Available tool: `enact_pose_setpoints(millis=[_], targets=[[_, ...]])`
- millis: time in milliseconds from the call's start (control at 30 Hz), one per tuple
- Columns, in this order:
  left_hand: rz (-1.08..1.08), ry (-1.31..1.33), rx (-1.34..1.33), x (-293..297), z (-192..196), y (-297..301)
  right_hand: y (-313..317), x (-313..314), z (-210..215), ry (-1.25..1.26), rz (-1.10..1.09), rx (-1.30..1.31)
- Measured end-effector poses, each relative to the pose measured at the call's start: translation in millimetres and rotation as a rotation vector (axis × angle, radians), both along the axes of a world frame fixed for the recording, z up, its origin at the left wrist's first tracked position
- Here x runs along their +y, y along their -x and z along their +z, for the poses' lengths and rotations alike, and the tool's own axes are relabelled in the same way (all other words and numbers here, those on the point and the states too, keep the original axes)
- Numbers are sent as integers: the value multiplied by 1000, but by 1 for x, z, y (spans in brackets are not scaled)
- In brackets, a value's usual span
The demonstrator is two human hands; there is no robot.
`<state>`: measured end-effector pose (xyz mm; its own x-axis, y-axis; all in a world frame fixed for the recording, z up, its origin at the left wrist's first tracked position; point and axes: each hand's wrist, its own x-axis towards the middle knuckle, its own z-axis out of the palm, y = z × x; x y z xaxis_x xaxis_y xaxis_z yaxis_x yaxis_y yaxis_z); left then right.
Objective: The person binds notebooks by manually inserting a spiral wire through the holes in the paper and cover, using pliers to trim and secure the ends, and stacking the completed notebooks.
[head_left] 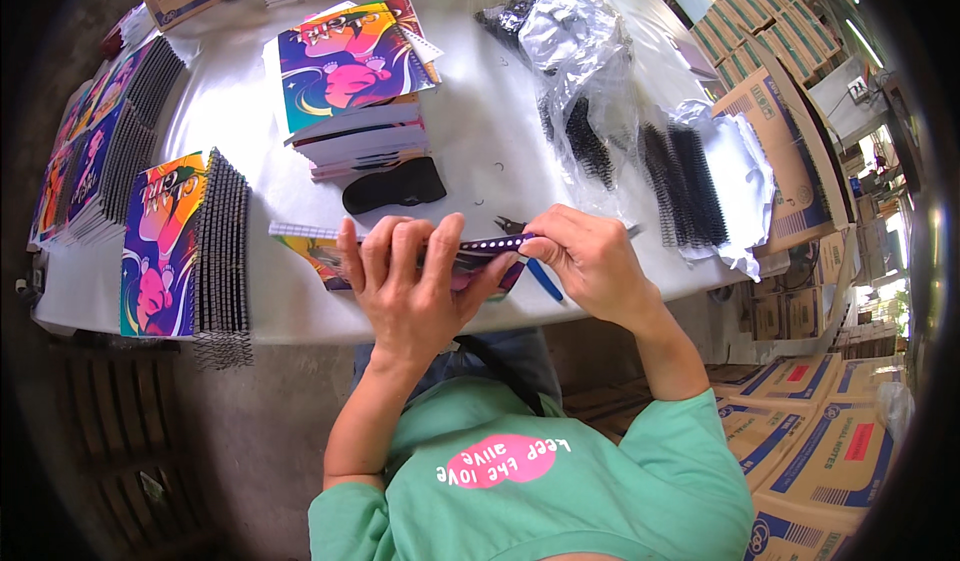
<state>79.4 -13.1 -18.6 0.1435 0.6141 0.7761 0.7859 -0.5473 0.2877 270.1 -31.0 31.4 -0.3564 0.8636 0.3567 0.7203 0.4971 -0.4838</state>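
Observation:
Between both hands, near the table's front edge, is an unbound notebook (482,247) with a colourful cover and a row of punched holes along its edge. My left hand (405,279) grips it, with fingers over the far side and thumb on the near side. The thumb and fingers of my right hand (592,263) pinch its right end. Cutting pliers with blue handles (545,281) lie partly under the notebook and my right hand. Just beyond sits a dark rounded flat object (395,186), its kind unclear, in front of a stack of unbound notebooks (350,66).
Bound notebooks with black coils (160,251) stand stacked at the left, and more (90,151) lie behind them. Black spiral coils (685,186) and a clear plastic bag (590,61) are on the right. Cardboard boxes (820,441) are piled beside me at the lower right.

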Motion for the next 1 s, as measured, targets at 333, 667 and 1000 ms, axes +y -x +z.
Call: enact_pose_setpoints(millis=[333,667,1000], targets=[[-23,58,112,2,2,-2,-6,-8,6,30,-58,246],[-29,4,32,1,-1,-5,-8,-12,18,529,-88,396],[-24,-4,17,3,-5,1,-9,-17,13,69,76,102]])
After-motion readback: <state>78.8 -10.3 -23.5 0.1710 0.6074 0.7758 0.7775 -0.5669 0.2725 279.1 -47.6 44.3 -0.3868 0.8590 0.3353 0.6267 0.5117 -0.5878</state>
